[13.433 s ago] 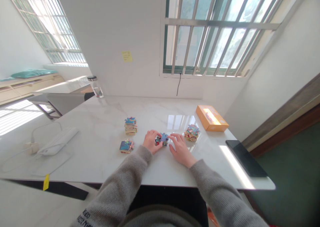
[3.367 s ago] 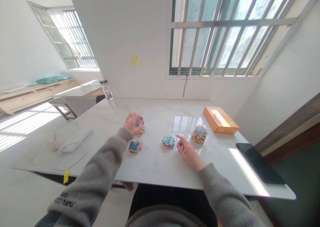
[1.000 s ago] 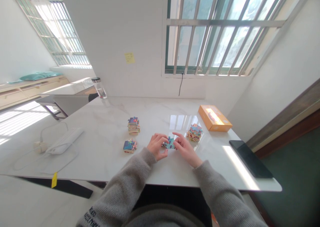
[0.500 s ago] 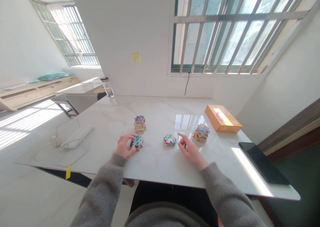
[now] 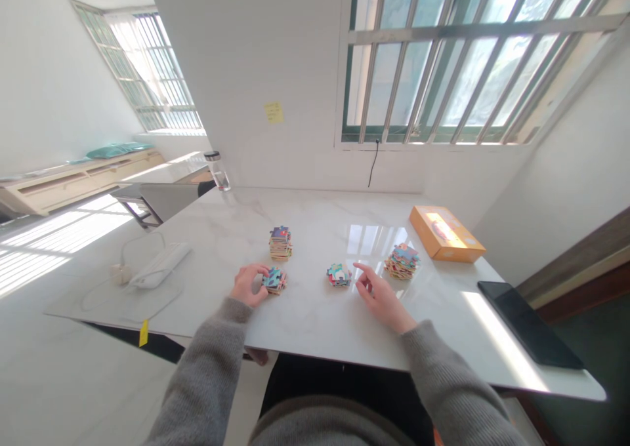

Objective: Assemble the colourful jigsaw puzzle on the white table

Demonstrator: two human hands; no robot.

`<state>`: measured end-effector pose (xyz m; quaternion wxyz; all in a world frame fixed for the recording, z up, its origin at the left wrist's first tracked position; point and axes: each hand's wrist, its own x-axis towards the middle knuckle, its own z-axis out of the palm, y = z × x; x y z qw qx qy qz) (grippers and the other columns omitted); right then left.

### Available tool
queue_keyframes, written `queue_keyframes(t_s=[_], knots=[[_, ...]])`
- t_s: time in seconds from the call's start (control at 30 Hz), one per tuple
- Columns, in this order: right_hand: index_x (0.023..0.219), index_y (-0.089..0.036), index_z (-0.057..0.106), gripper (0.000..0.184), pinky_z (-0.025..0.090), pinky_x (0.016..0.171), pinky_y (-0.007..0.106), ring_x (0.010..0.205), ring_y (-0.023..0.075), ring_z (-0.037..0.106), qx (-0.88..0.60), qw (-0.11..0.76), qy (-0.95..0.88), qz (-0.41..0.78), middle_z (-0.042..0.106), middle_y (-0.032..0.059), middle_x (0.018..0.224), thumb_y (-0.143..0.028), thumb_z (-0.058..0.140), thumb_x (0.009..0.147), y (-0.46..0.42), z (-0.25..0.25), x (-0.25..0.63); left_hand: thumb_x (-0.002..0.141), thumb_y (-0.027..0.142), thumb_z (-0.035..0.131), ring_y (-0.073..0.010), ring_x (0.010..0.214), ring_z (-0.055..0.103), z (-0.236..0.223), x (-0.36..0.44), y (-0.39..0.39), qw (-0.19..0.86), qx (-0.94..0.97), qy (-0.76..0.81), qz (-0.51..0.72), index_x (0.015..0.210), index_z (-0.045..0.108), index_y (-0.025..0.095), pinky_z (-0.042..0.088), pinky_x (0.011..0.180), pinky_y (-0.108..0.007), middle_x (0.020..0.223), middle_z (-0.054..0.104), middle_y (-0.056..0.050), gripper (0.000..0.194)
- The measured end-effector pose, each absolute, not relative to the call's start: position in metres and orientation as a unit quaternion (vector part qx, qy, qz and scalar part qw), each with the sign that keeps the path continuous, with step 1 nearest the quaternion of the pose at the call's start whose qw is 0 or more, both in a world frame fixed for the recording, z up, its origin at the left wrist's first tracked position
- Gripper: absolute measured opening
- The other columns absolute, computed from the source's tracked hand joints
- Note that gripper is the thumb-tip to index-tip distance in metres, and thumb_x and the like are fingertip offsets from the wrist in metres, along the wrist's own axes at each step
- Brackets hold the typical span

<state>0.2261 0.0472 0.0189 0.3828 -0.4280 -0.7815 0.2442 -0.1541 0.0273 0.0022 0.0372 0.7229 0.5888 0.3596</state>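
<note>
My left hand (image 5: 249, 284) curves its thumb and index finger around the left side of a low stack of jigsaw puzzle pieces (image 5: 276, 280), touching the blue-patterned top piece. Just beyond it stands a taller puzzle-piece stack (image 5: 280, 244) with a purple piece on top. In the middle lies a small pile of jigsaw pieces (image 5: 339, 275), teal and white on top. To its right, apart from it, hovers my right hand (image 5: 378, 295), index finger extended and the others loosely bent, with nothing visible in it. A tall, uneven puzzle stack (image 5: 402, 262) sits beyond that hand.
An orange box (image 5: 445, 235) and a black tablet-like slab (image 5: 529, 324) lie on the right of the white table (image 5: 305, 328). A white power strip (image 5: 161, 265) with a cable is at the left. A clear bottle (image 5: 218, 172) stands at the far left corner.
The view has shifted slightly, so everything appears a little further right. My left hand stays at the low stack, with its top piece now sitting more squarely. My right hand is nearly unchanged.
</note>
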Motion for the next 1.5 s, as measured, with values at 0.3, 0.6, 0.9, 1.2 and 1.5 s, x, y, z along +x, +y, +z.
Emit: queue_keyframes(t_s=[0.3, 0.6, 0.9, 1.2, 1.5], knots=[[0.137, -0.02, 0.047, 0.042, 0.048, 0.066, 0.028, 0.065, 0.0147, 0.055, -0.424, 0.387, -0.781, 0.248, 0.061, 0.0003, 0.079, -0.026, 0.045, 0.096, 0.047, 0.018, 0.225, 0.077, 0.018, 0.055, -0.0279, 0.106, 0.059, 0.016, -0.12, 0.02, -0.036, 0.732, 0.533, 0.424, 0.093, 0.058, 0.023, 0.044, 0.1, -0.048, 0.108, 0.066, -0.008, 0.017], [0.137, -0.019, 0.046, 0.042, 0.047, 0.068, 0.029, 0.066, 0.0145, 0.055, -0.431, 0.371, -0.783, 0.253, 0.06, -0.0001, 0.081, -0.024, 0.044, 0.096, 0.049, 0.015, 0.226, 0.078, 0.016, 0.06, -0.0277, 0.106, 0.058, 0.027, -0.01, 0.054, 0.054, 0.837, 0.435, 0.327, 0.103, 0.062, 0.022, 0.047, 0.093, -0.044, 0.111, 0.066, -0.008, 0.026], [0.137, -0.019, 0.046, 0.042, 0.047, 0.069, 0.028, 0.068, 0.0146, 0.056, -0.427, 0.37, -0.784, 0.256, 0.061, 0.0003, 0.082, -0.021, 0.044, 0.095, 0.047, 0.02, 0.226, 0.078, 0.018, 0.064, -0.0262, 0.107, 0.057, 0.013, 0.002, 0.076, 0.08, 0.827, 0.471, 0.298, 0.099, 0.063, 0.024, 0.044, 0.09, -0.041, 0.111, 0.068, -0.005, 0.022], [0.136, -0.018, 0.048, 0.042, 0.047, 0.071, 0.029, 0.072, 0.0156, 0.056, -0.428, 0.385, -0.774, 0.264, 0.061, 0.0018, 0.084, -0.024, 0.045, 0.095, 0.049, 0.017, 0.225, 0.078, 0.023, 0.07, -0.0241, 0.104, 0.061, 0.014, -0.003, 0.075, 0.033, 0.828, 0.45, 0.333, 0.092, 0.063, 0.024, 0.042, 0.088, -0.04, 0.11, 0.074, -0.002, 0.015], [0.126, -0.018, 0.057, 0.038, 0.044, 0.07, 0.029, 0.071, 0.0153, 0.053, -0.439, 0.442, -0.697, 0.355, 0.057, -0.0004, 0.079, -0.033, 0.046, 0.092, 0.054, 0.022, 0.23, 0.076, 0.026, 0.07, -0.021, 0.096, 0.07, 0.014, 0.01, 0.053, 0.027, 0.837, 0.331, 0.435, 0.086, 0.062, 0.024, 0.041, 0.088, -0.039, 0.11, 0.076, -0.003, 0.012]])
